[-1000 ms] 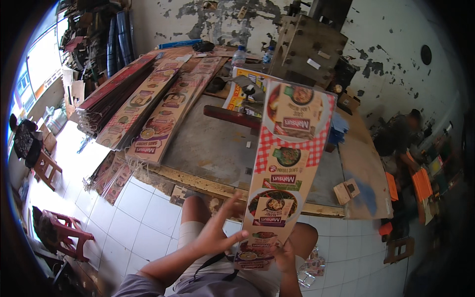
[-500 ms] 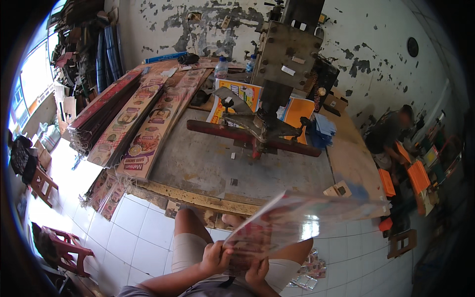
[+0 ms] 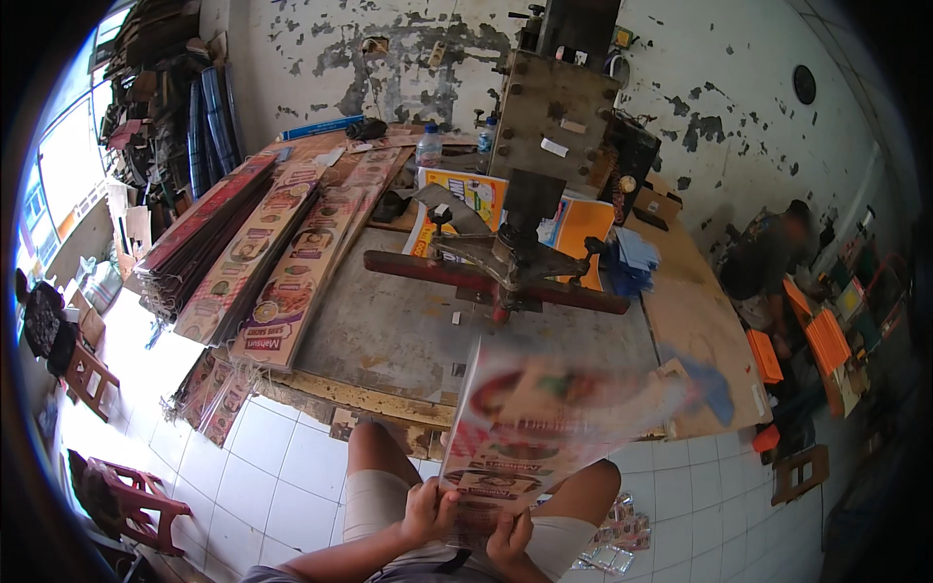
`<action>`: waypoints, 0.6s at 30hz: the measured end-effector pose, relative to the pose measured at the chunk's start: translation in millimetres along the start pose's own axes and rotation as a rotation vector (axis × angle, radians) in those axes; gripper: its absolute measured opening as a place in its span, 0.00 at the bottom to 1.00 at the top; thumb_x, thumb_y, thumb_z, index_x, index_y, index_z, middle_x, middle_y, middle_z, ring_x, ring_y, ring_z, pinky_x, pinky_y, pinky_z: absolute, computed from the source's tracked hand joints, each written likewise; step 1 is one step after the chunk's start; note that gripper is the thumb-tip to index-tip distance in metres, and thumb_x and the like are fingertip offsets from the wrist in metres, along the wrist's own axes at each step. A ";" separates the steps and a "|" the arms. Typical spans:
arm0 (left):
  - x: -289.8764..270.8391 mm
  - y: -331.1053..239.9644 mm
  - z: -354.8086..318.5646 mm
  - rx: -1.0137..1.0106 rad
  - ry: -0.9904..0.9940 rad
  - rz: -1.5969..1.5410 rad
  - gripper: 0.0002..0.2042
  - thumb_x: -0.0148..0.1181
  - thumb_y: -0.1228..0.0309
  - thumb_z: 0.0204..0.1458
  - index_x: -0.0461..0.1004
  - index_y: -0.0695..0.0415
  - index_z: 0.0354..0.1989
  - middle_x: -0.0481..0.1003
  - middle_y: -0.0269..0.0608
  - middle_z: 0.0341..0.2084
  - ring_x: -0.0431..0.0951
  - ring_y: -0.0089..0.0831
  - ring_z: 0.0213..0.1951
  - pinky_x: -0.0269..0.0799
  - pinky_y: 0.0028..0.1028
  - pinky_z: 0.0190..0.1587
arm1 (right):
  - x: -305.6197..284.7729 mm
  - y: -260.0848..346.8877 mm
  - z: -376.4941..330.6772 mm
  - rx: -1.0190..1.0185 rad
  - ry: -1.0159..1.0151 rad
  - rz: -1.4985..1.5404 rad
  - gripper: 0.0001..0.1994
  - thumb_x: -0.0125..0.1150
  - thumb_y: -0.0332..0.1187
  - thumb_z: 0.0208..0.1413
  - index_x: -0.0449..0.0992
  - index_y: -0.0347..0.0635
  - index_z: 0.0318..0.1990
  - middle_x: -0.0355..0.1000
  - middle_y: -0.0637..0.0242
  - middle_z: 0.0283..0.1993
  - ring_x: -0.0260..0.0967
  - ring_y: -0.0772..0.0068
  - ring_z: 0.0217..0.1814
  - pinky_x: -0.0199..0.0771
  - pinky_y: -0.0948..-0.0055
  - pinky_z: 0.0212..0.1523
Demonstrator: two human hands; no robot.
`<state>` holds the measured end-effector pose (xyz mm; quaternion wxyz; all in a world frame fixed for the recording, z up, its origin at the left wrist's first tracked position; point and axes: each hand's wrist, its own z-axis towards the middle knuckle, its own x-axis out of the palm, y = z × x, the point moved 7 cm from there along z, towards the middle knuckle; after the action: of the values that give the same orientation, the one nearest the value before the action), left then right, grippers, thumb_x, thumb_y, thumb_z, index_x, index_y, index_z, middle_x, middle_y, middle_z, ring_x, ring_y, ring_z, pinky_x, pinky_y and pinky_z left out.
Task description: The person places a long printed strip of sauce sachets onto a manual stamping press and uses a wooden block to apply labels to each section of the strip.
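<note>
Both sets of fingers (image 3: pixel 426 503) clamp the near end of the printed strip (image 3: pixel 501 437), at opposite edges.

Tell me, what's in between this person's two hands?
The lower end of the long printed sheet lies between the left hand and the right hand; the head view shows it.

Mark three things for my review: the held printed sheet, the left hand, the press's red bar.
Printed sheet (image 3: pixel 515 428): head view, middle of its printed face.
Left hand (image 3: pixel 426 515): head view, back of the hand.
Red bar (image 3: pixel 447 273): head view, its left half.
</note>
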<state>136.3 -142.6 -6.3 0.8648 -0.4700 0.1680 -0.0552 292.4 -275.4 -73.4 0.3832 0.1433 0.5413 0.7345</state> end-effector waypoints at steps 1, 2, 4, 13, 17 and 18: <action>1.5 3.3 3.1 -0.025 0.008 -0.006 0.10 0.62 0.65 0.68 0.73 0.60 0.38 0.77 0.48 0.20 0.80 0.54 0.21 0.73 0.46 0.25 | 1.9 -3.3 2.5 0.037 0.015 0.011 0.25 0.50 0.53 0.77 0.73 0.34 0.47 0.80 0.60 0.34 0.78 0.69 0.35 0.77 0.69 0.39; 2.4 5.4 5.5 -0.051 0.016 -0.011 0.10 0.62 0.65 0.67 0.73 0.60 0.38 0.77 0.48 0.20 0.80 0.54 0.21 0.73 0.46 0.25 | 3.7 -5.8 3.3 0.074 0.030 0.021 0.25 0.50 0.53 0.77 0.73 0.34 0.47 0.80 0.60 0.34 0.79 0.69 0.35 0.77 0.69 0.39; -0.9 -7.3 7.7 -0.035 -0.017 -0.016 0.11 0.62 0.66 0.68 0.72 0.60 0.38 0.77 0.49 0.20 0.79 0.55 0.21 0.73 0.46 0.25 | -1.7 -1.0 -1.9 0.003 0.006 -0.040 0.25 0.50 0.53 0.77 0.73 0.34 0.47 0.80 0.60 0.33 0.79 0.68 0.34 0.77 0.69 0.38; 1.6 1.9 6.2 -0.067 -0.007 -0.064 0.12 0.61 0.64 0.68 0.72 0.61 0.38 0.76 0.51 0.19 0.78 0.58 0.21 0.71 0.47 0.25 | 0.1 3.2 0.9 -0.085 -0.030 -0.078 0.23 0.50 0.51 0.77 0.73 0.34 0.48 0.81 0.60 0.32 0.80 0.65 0.32 0.77 0.67 0.34; 2.8 9.7 3.7 -0.097 0.033 -0.036 0.13 0.61 0.64 0.68 0.72 0.61 0.37 0.75 0.52 0.19 0.78 0.58 0.22 0.71 0.46 0.25 | 3.1 -6.8 4.1 0.015 -0.004 -0.017 0.25 0.50 0.53 0.77 0.73 0.34 0.48 0.81 0.59 0.33 0.81 0.64 0.33 0.78 0.67 0.35; 3.9 11.8 5.2 -0.142 0.049 -0.028 0.13 0.61 0.64 0.68 0.72 0.61 0.37 0.75 0.52 0.19 0.79 0.58 0.22 0.71 0.46 0.25 | 2.5 -3.6 5.6 0.003 -0.004 -0.037 0.25 0.50 0.53 0.77 0.73 0.34 0.48 0.81 0.59 0.33 0.81 0.64 0.33 0.78 0.67 0.35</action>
<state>141.0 -132.9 -14.4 0.8240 -0.5309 0.1863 -0.0666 295.7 -269.3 -75.0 0.3976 0.1356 0.5443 0.7261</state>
